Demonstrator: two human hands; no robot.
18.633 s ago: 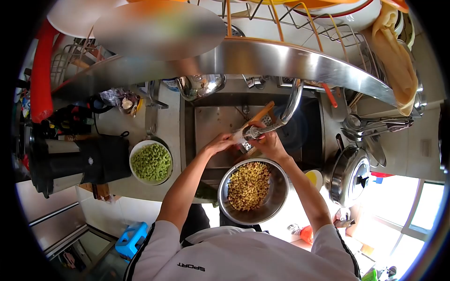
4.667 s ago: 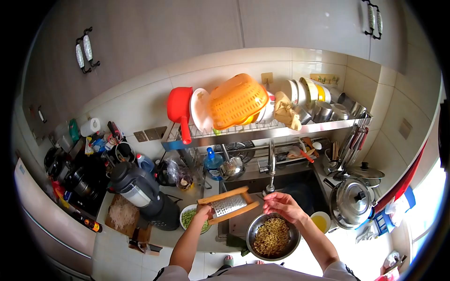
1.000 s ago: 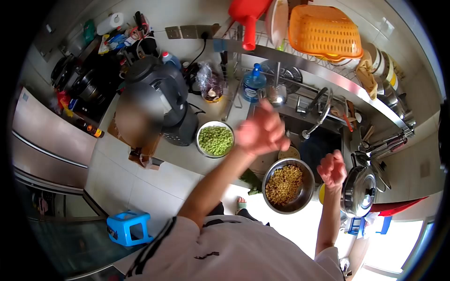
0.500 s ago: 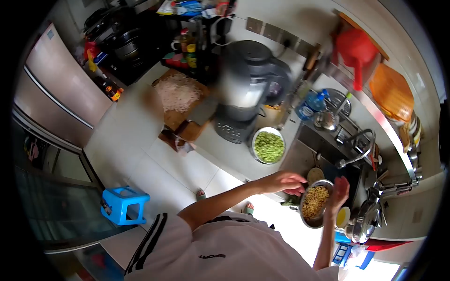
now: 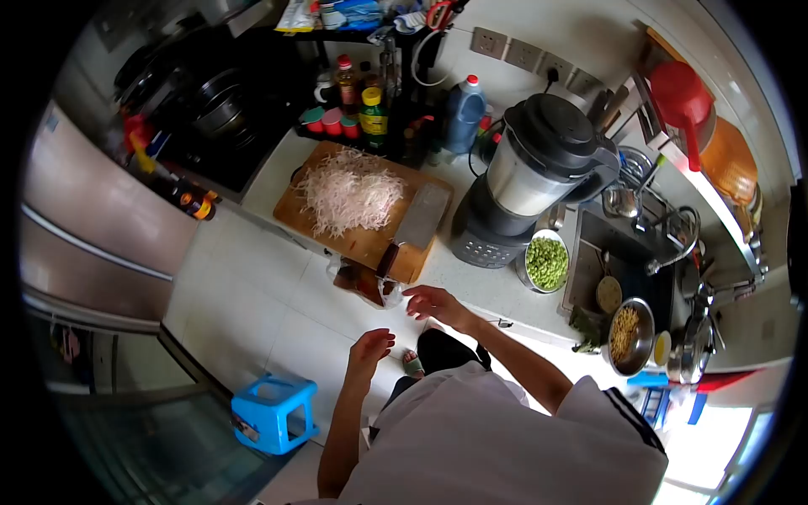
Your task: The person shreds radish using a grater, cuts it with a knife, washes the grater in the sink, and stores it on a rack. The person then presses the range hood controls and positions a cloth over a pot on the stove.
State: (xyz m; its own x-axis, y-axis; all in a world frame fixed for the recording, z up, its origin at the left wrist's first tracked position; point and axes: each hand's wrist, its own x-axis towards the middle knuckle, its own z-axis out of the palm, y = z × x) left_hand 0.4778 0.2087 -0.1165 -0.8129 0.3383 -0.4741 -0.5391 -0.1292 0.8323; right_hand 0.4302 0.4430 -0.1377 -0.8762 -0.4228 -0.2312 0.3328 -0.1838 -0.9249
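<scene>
My left hand [image 5: 370, 351] hangs above the floor in front of the counter, its fingers loosely bent and holding nothing. Near the counter's front edge, my right hand [image 5: 438, 306] has its fingers apart, close to a clear plastic bag [image 5: 390, 295]. Beyond it lies a wooden cutting board [image 5: 317, 220] heaped with pale pinkish shreds [image 5: 349, 194]. A cleaver [image 5: 422, 216] rests flat on the board's right side, its dark handle toward me. Behind and right of my right hand stands a blender [image 5: 526, 185] with a black lid.
A bowl of chopped green pieces [image 5: 547, 263] stands beside the blender. At the sink [image 5: 619, 238] sits a metal bowl of yellowish beans [image 5: 624, 332]. Sauce bottles [image 5: 373, 118] line the back. A blue stool [image 5: 273, 412] is on the floor at lower left, near the fridge [image 5: 93, 202].
Both hands have left the bowl of beans and moved left toward the cutting board. My view has swung left with them. The bean bowl stays by the sink.
</scene>
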